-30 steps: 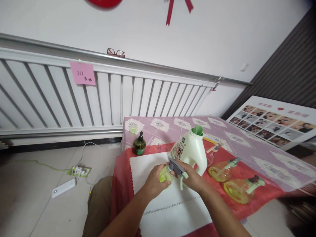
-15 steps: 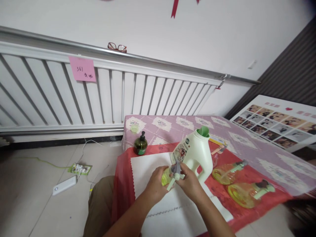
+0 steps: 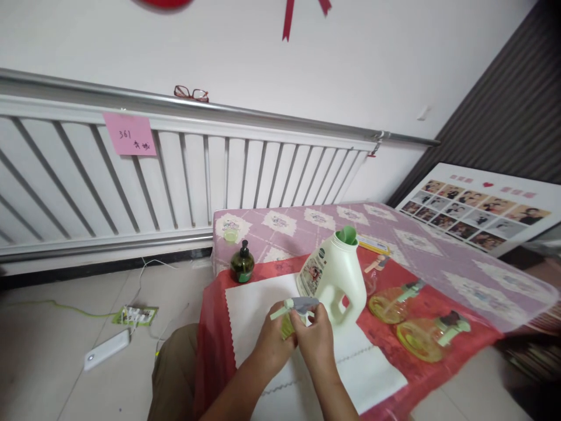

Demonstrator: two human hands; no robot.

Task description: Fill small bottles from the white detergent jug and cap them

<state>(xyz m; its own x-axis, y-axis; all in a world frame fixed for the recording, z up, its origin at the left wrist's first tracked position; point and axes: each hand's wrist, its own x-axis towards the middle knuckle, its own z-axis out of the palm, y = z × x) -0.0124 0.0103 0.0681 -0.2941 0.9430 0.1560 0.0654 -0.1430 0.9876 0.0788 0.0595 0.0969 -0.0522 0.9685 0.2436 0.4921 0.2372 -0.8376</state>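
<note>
Over the white cloth, my left hand (image 3: 272,345) is wrapped round the small clear body of a spray bottle (image 3: 287,327) with yellow-green liquid. My right hand (image 3: 316,342) is closed on its grey and pale green trigger head (image 3: 300,303), whose nozzle points left. Fingers cover much of the bottle, so I cannot tell whether the head is seated on the neck. Just beyond my hands stands a large pale green detergent jug (image 3: 335,275) with a green spout in its open mouth. Two more spray bottles, one (image 3: 388,305) behind the other (image 3: 418,339), lie on the red cloth at the right.
A dark green pump bottle (image 3: 242,263) stands at the table's back left, near a small pale green cap (image 3: 230,235). The white cloth (image 3: 372,380) lies on a red cloth (image 3: 214,333). A power strip (image 3: 135,316) and a white power bank (image 3: 106,349) lie on the floor.
The trigger head has turned, its nozzle swinging from lower right to the left. My right hand has moved left and lower, close against my left hand. The camera view has shifted slightly.
</note>
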